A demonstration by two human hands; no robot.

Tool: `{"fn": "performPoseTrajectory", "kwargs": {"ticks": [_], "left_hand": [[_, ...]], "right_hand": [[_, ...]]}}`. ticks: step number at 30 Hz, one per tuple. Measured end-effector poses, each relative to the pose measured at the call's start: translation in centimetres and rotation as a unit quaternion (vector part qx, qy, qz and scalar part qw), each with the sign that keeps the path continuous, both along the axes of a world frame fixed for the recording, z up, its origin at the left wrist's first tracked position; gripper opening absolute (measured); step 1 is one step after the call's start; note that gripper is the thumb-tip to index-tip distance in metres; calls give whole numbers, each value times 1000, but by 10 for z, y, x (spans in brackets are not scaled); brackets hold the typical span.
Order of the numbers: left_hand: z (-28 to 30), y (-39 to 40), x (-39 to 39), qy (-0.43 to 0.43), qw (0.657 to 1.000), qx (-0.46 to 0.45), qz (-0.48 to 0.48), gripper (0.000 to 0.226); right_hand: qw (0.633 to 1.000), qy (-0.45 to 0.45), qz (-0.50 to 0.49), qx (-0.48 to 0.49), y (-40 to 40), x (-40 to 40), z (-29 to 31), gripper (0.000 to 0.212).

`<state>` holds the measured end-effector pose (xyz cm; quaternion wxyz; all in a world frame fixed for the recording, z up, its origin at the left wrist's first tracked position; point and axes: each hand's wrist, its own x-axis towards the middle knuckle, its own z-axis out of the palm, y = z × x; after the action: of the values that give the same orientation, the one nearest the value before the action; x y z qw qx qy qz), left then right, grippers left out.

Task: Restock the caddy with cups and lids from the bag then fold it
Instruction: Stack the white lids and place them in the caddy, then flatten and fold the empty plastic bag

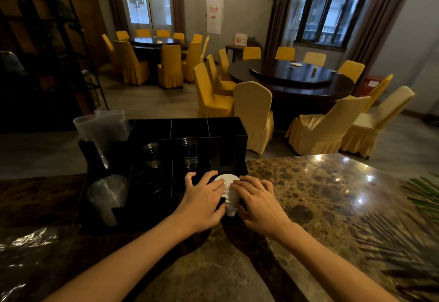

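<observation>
A black caddy [190, 123] with several compartments stands on the marble counter. Both my hands press on a white stack of lids [229, 193] lying in the caddy's front right slot. My left hand [204, 197] covers the stack's left side, fingers curled over it. My right hand [256, 197] covers its right side. Clear cup stacks [190, 152] stand in the middle slots, with another clear stack [107, 197] lying in the front left slot. Tall clear cups in plastic wrap [102, 128] lean at the caddy's far left corner.
The marble counter [320, 194] stretches to the right, where green palm leaves [422, 197] reach in. A crumpled clear plastic bag [26, 249] lies on the counter at the near left. Beyond are round tables and yellow-covered chairs.
</observation>
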<state>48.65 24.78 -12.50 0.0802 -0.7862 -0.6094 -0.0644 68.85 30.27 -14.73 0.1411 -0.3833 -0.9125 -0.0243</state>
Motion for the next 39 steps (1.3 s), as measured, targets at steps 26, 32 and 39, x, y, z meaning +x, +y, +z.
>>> {"fn": "performPoseTrajectory", "kwargs": {"ticks": [26, 32, 39], "left_hand": [[43, -147, -99, -51, 989, 110, 87, 72], [44, -211, -165, -61, 980, 101, 159, 71], [44, -286, -270, -65, 964, 81, 243, 74]], "right_hand": [[990, 131, 27, 48, -91, -49, 62, 74], [984, 161, 77, 18, -131, -117, 69, 73], [981, 160, 111, -3, -177, -214, 59, 71]]}}
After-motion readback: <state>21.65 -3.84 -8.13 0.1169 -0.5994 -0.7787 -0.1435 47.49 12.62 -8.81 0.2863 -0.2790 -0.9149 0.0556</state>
